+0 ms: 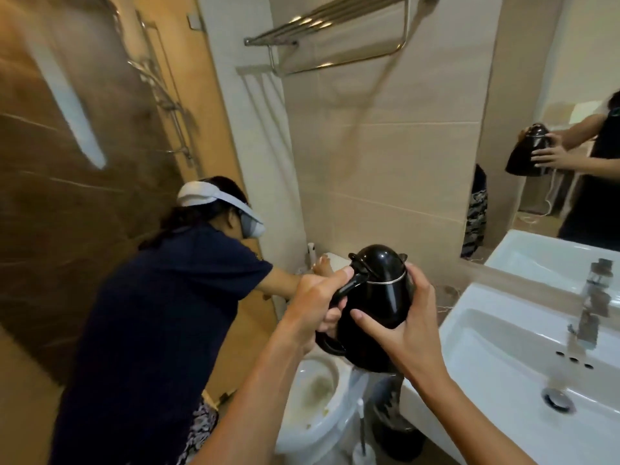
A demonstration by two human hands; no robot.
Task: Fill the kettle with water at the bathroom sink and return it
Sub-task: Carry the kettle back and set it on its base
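Note:
A glossy black kettle [380, 297] with its lid down hangs in the air to the left of the white sink [503, 333], above the toilet. My left hand [318, 297] is wrapped round the kettle's handle, thumb on the lid lever. My right hand [399, 327] cups the kettle's body from the right side. The chrome tap [592, 307] stands at the far right of the basin, blurred. The basin's drain [557, 399] shows below it.
Another person in a dark shirt [161, 313] with a white headset bends over the open toilet [318, 397] at the left. A toilet brush [364, 441] and a dark bin [399, 431] stand under the sink. The mirror [570, 112] and a towel rack [328, 31] hang above.

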